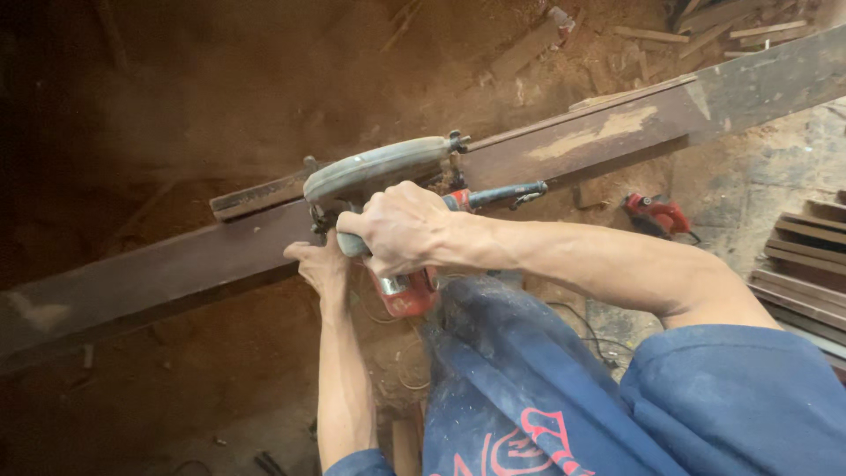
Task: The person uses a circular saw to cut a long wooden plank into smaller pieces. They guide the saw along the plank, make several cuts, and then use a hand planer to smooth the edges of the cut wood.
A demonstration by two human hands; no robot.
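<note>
Your right hand point(401, 231) closed around red power saw point(407, 220) handle | left hand point(319, 264) at its 8 o'clock, fingers pressed on long plank point(159, 269) edge | saw guard at 12 o'clock

One head-worn view looks steeply down, close over the hands.

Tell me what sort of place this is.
Most likely a rough woodworking shop. The right hand grips a red power saw with a round blade guard on a long dark plank, sawdust covers the ground, and cut boards are stacked at the right.
</note>
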